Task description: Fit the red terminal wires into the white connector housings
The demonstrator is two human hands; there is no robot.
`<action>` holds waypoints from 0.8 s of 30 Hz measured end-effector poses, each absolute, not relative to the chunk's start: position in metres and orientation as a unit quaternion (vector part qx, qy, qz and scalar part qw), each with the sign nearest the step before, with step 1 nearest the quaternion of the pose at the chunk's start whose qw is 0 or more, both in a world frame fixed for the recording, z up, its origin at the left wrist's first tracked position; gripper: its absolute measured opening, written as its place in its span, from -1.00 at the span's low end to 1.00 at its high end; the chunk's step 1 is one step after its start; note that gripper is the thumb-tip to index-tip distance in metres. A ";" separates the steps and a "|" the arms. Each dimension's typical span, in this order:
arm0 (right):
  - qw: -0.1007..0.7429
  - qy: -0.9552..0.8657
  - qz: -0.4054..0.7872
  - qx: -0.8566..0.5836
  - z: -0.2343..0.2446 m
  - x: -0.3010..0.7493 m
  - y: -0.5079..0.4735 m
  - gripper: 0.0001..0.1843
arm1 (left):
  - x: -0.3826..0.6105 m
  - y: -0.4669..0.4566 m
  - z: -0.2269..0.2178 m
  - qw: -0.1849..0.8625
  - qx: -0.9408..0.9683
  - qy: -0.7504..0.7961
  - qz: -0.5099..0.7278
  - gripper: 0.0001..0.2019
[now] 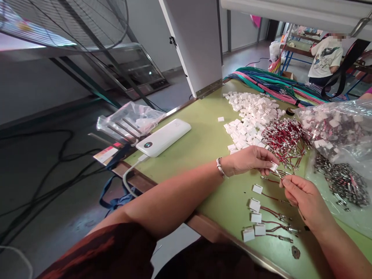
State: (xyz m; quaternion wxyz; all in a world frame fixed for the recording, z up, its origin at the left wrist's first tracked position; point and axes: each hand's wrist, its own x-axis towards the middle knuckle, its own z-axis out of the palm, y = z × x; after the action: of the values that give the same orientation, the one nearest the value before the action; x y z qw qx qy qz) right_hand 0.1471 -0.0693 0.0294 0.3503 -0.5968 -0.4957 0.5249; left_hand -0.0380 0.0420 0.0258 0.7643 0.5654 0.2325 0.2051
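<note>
My left hand (254,159) pinches a small white connector housing (273,166) between thumb and fingers. Just to its right, my right hand (300,193) is closed on a short wire (279,176) whose end meets the housing; how far it sits inside cannot be made out. Below the hands, several white housings with short red-brown wires (260,229) lie in a rough column on the green tabletop. Beyond my left hand are a heap of loose white housings (250,112) and a tangle of red wires with metal terminals (286,135).
A white power bank (164,137) with a plugged-in cable lies on the left of the table (200,135). Plastic bags of parts (340,124) stand at right. Bundled coloured wires (270,85) line the far edge. A person (325,58) sits in the background; a fan (64,23) is upper left.
</note>
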 end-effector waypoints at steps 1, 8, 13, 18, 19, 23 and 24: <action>0.351 -0.474 0.552 -0.590 0.030 0.147 -0.069 -0.61 | -0.038 0.042 0.026 0.760 0.575 0.226 0.201 -0.86; 0.314 -0.297 0.730 -0.529 0.032 0.150 -0.065 -0.64 | -0.041 0.040 0.033 0.632 0.717 0.184 0.228 -0.88; 0.331 -0.280 0.724 -0.537 0.032 0.152 -0.066 -0.67 | -0.043 0.039 0.041 0.531 0.792 0.157 0.255 -0.88; 0.323 -0.285 0.743 -0.513 0.033 0.148 -0.067 -0.68 | -0.044 0.040 0.042 0.554 0.782 0.155 0.240 -0.87; 0.322 -0.288 0.743 -0.511 0.033 0.148 -0.067 -0.67 | -0.044 0.039 0.043 0.550 0.784 0.152 0.244 -0.88; 0.336 -0.356 0.687 -0.537 0.031 0.145 -0.067 -0.61 | -0.040 0.037 0.042 0.581 0.760 0.161 0.243 -0.91; 0.340 -0.397 0.651 -0.550 0.030 0.145 -0.067 -0.60 | -0.039 0.036 0.040 0.610 0.738 0.172 0.230 -0.92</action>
State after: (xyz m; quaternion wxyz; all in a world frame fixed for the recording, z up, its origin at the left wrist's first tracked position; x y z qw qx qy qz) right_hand 0.1451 -0.0667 0.0302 0.3405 -0.5504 -0.3971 0.6508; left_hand -0.0386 0.0356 0.0396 0.6100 0.7384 0.1723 0.2300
